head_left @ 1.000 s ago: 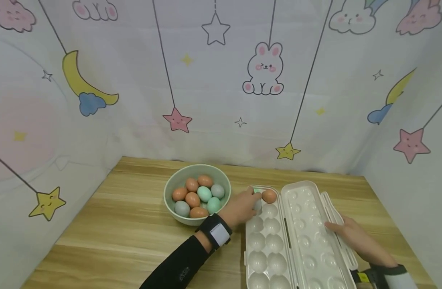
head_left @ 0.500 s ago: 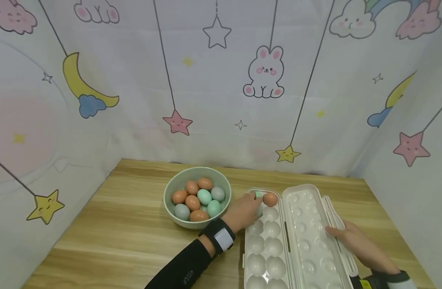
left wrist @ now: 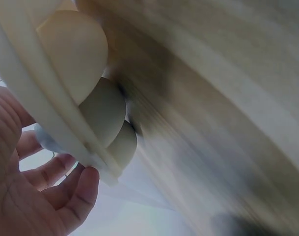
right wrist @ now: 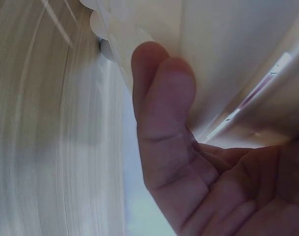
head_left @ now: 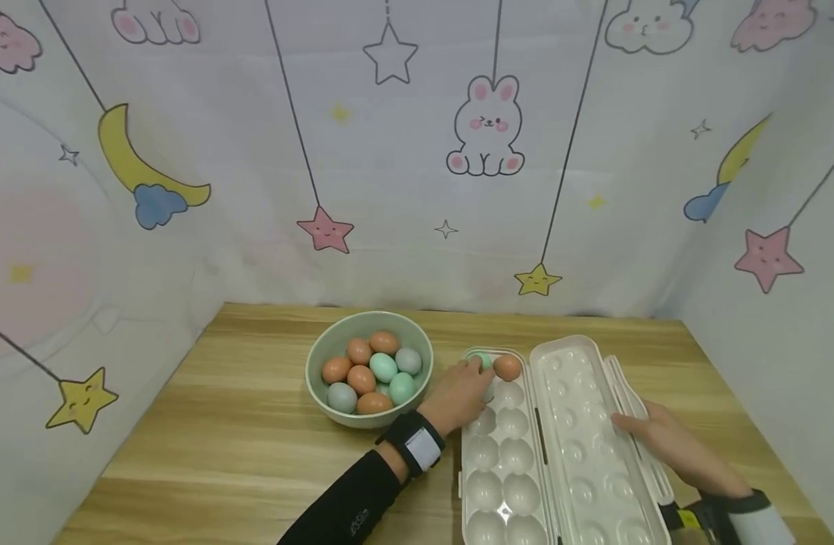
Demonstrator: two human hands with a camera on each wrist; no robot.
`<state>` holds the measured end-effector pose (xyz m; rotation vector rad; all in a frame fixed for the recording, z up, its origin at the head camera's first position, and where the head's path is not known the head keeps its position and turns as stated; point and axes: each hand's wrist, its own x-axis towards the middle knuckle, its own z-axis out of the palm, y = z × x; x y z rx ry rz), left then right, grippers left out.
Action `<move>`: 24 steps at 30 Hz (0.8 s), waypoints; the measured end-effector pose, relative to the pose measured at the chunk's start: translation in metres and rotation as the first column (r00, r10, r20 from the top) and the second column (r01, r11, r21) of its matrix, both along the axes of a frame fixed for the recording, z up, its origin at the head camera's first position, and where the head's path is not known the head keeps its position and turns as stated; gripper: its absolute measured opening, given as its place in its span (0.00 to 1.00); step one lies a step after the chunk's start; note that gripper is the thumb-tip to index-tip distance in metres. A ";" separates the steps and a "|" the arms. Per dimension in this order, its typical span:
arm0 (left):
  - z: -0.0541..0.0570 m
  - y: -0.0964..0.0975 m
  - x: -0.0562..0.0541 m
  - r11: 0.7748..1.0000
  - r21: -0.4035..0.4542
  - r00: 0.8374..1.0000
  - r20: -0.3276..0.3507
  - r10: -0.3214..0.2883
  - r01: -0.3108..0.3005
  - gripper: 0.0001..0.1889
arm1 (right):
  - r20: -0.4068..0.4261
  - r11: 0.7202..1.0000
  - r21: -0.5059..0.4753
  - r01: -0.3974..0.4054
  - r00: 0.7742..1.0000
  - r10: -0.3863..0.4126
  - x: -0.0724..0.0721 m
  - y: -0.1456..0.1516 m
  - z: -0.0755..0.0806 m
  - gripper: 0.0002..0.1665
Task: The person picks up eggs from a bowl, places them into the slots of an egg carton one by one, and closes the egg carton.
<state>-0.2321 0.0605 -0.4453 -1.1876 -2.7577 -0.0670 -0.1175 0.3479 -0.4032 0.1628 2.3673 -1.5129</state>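
Note:
An opened white plastic egg carton (head_left: 483,484) lies on the table, its cup tray on the left and its lid (head_left: 580,424) on the right. My left hand (head_left: 458,393) reaches over the tray's far left cups, fingers curled round a grey egg (left wrist: 48,140) that it mostly hides in the head view. Beyond those fingers sits a mint-green egg (head_left: 485,360), with a brown egg (head_left: 507,368) in the cup beside it. At the lid's right side, my right hand (head_left: 669,443) grips the carton, thumb on top; the right wrist view shows its fingers (right wrist: 164,93) bent against the white plastic.
Left of the carton stands a pale green bowl (head_left: 315,390) holding several brown, grey and mint eggs. A wooden table (head_left: 206,454) bears everything. White cloth walls (head_left: 403,166) with cartoon prints surround its back and sides.
The left hand stays over the same cup, its fingers shifted slightly so more of the mint-green egg shows. The head view has drifted a little; the right hand keeps its grip.

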 end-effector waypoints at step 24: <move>0.069 -0.091 0.011 0.995 0.058 0.956 0.285 0.065 -0.085 0.12 | 0.027 0.999 0.034 0.015 1.000 -0.015 0.003 0.003 0.003 0.39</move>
